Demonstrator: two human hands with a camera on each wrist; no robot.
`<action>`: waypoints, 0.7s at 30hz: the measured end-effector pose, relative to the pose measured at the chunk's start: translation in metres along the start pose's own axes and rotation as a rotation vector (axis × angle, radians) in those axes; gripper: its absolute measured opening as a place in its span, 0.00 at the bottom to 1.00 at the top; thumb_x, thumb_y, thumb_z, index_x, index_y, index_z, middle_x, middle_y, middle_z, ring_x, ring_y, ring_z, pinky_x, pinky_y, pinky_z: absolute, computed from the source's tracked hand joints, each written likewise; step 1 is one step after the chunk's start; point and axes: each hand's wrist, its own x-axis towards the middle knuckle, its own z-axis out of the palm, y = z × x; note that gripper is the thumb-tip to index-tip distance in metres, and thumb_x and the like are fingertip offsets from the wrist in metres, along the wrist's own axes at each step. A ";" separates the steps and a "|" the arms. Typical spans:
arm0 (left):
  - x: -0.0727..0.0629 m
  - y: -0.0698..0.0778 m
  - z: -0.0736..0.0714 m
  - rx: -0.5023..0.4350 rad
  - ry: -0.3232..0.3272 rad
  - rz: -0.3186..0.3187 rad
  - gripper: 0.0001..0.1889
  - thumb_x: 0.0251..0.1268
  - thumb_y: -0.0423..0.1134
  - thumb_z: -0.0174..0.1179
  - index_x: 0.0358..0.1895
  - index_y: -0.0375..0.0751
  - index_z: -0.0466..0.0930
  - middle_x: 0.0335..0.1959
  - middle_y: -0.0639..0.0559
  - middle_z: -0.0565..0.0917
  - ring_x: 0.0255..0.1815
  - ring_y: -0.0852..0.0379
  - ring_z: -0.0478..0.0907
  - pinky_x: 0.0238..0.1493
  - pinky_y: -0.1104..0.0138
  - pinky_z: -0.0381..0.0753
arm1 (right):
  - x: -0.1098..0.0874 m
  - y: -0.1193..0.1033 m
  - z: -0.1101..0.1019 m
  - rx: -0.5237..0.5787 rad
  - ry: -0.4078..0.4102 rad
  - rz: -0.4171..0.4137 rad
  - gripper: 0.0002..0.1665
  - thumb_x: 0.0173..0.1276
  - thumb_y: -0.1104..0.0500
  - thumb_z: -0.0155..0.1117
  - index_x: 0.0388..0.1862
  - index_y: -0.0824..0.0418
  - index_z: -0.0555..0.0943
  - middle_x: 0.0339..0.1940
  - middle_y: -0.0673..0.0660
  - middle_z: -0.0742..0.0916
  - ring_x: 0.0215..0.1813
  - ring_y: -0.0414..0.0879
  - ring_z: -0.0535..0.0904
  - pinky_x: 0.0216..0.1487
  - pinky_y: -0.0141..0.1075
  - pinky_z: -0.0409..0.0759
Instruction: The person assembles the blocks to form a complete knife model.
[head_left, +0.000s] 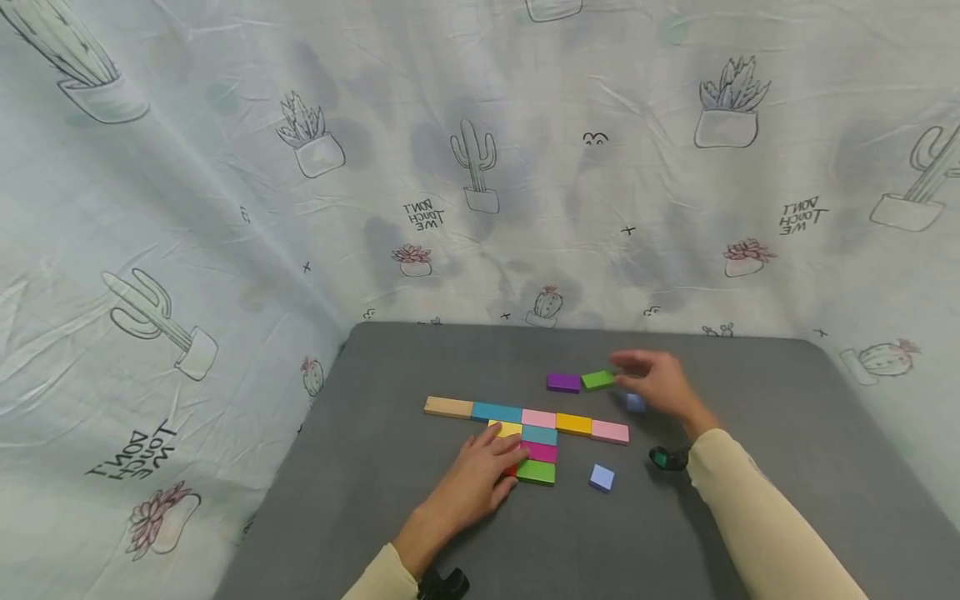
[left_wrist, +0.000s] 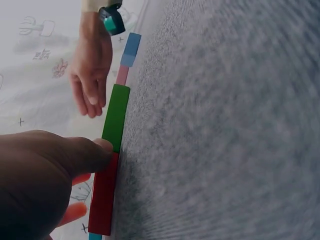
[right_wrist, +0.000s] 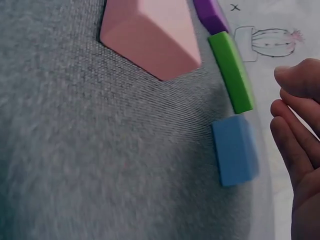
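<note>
My left hand (head_left: 468,477) lies over the left side of a stack of flat coloured blocks, fingers stretched across them. In the left wrist view its thumb touches the seam between a green block (left_wrist: 117,117) and a red block (left_wrist: 104,195). A yellow block (head_left: 504,428), a teal block (head_left: 540,435) and a magenta block (head_left: 540,452) lie in the same stack. At the back right my right hand (head_left: 660,385) hovers with loosely bent fingers and nothing between them. Near its fingertips are a bright green block (right_wrist: 231,72) and a blue block (right_wrist: 235,150).
A crosswise row of tan (head_left: 448,407), blue (head_left: 497,412), pink (head_left: 538,418), orange (head_left: 573,424) and pink blocks tops the stack. Behind it lies a purple block (head_left: 563,382). A light-blue block (head_left: 602,477) lies right of the stack. Printed cloth (head_left: 525,167) hangs beyond the grey table (head_left: 337,500).
</note>
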 end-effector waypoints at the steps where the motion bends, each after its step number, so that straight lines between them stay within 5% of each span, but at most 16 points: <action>1: 0.000 0.000 0.000 0.008 -0.004 -0.003 0.25 0.78 0.47 0.69 0.75 0.59 0.82 0.80 0.55 0.78 0.86 0.41 0.66 0.74 0.29 0.74 | 0.001 0.002 0.001 0.010 -0.008 -0.002 0.25 0.72 0.68 0.75 0.67 0.67 0.85 0.64 0.69 0.90 0.64 0.66 0.88 0.65 0.61 0.86; 21: 0.001 0.004 0.001 0.043 0.030 -0.019 0.23 0.77 0.45 0.70 0.72 0.60 0.85 0.77 0.57 0.81 0.84 0.41 0.70 0.73 0.28 0.75 | 0.009 0.010 0.013 -0.048 -0.076 0.013 0.23 0.74 0.72 0.70 0.66 0.66 0.86 0.63 0.66 0.90 0.62 0.64 0.89 0.65 0.61 0.86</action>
